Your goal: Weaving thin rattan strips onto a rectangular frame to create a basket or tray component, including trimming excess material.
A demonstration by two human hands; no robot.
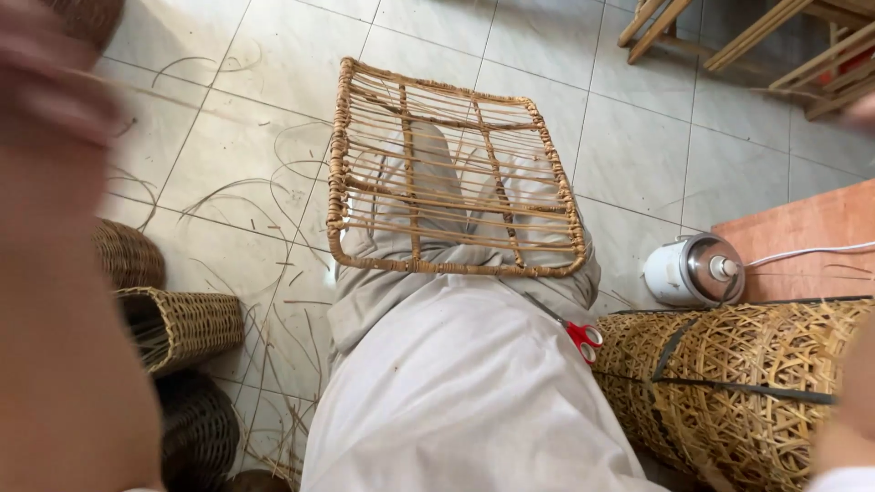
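Rattan frame [453, 173] on lap, left hand [46, 82] blurred, raised

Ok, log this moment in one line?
left hand: blurred, grip unclear | right hand: frame edge | square woven rattan frame: resting on lap | red-handled scissors: beside thigh

tiled floor [638, 137] | rattan strands [228, 196] | rice cooker [693, 269] | woven baskets [178, 323]

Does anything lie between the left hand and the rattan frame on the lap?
Nothing visible does. The left hand, blurred at the picture's left edge, has only bare floor and loose strands between it and the frame. The woven baskets sit lower, beside the leg.
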